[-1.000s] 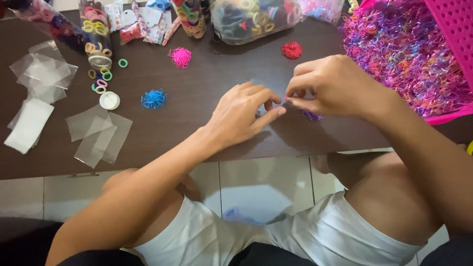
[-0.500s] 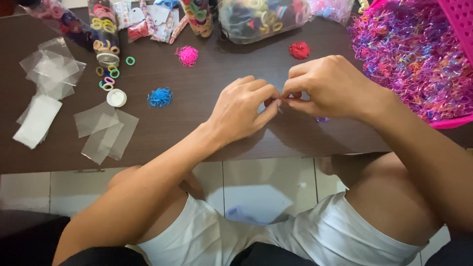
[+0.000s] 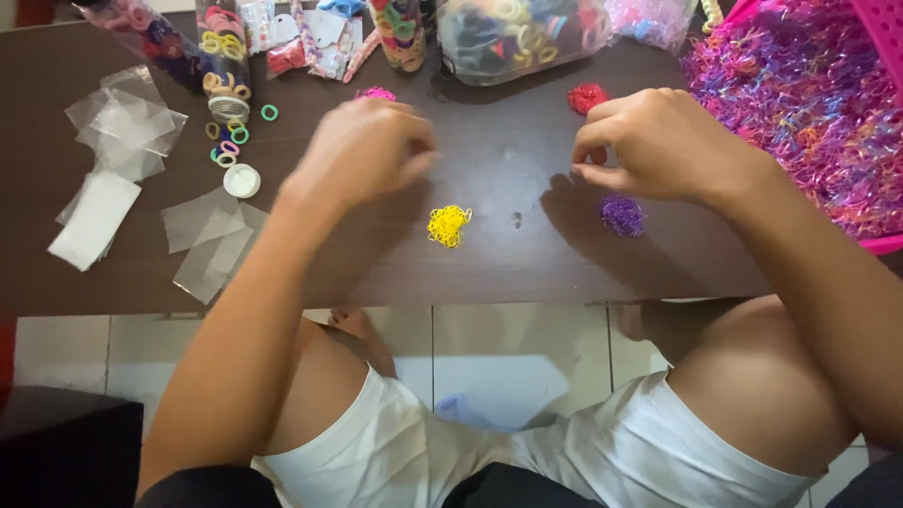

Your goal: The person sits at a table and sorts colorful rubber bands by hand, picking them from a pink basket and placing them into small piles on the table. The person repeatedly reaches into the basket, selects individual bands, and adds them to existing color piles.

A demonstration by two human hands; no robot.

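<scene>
My left hand (image 3: 362,150) hovers over the dark brown table (image 3: 508,273), blurred, with its fingers curled; what it holds I cannot make out. My right hand (image 3: 658,141) is to the right, thumb and forefinger pinched together, nothing visible between them. A small yellow pile of tiny rubber bands (image 3: 449,226) lies between the hands, nearer the front edge. Just below my right hand sits a purple pile (image 3: 623,214). A red pile (image 3: 588,96) lies behind that hand. A pink pile (image 3: 376,93) peeks out behind my left hand.
A pink basket (image 3: 884,245) heaped with mixed tiny bands stands at the right. Clear plastic sleeves (image 3: 212,235) and more sleeves (image 3: 122,122) lie at the left, beside a white cap (image 3: 242,180), loose rings (image 3: 230,141), a jar (image 3: 224,56) and a bag of hair ties (image 3: 517,33).
My hands, pinched together near the purple pile before, have parted. The left hand swung left and away, and the yellow pile now shows between them.
</scene>
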